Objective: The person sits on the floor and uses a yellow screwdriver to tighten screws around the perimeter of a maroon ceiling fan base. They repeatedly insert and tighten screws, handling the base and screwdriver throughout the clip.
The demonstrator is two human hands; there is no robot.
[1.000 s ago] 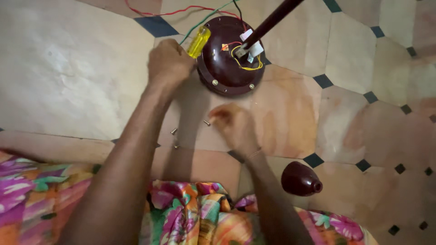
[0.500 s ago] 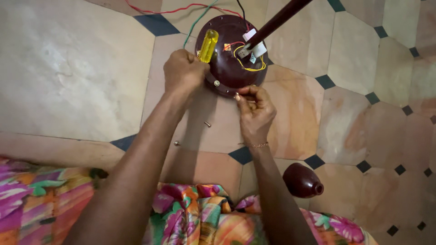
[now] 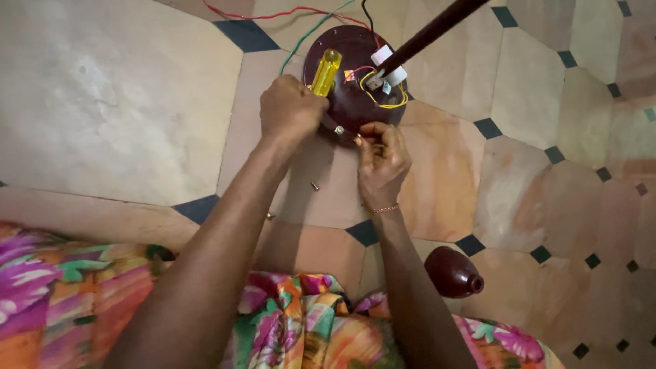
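Maroon, the round fan body (image 3: 352, 89) is steadied on the tiled floor (image 3: 123, 102) just ahead of the left hand (image 3: 290, 113), which is closed on its rim beside a yellow screwdriver (image 3: 324, 72). A small screw (image 3: 357, 139) is pinched in the right hand (image 3: 383, 160) at the rim; it is best seated square. A loose screw (image 3: 315, 186) lies between the wrists. A maroon cup (image 3: 451, 272) lies by the right forearm, contents unseen.

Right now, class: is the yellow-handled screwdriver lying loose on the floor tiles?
No, the left hand holds the screwdriver against the round maroon housing.
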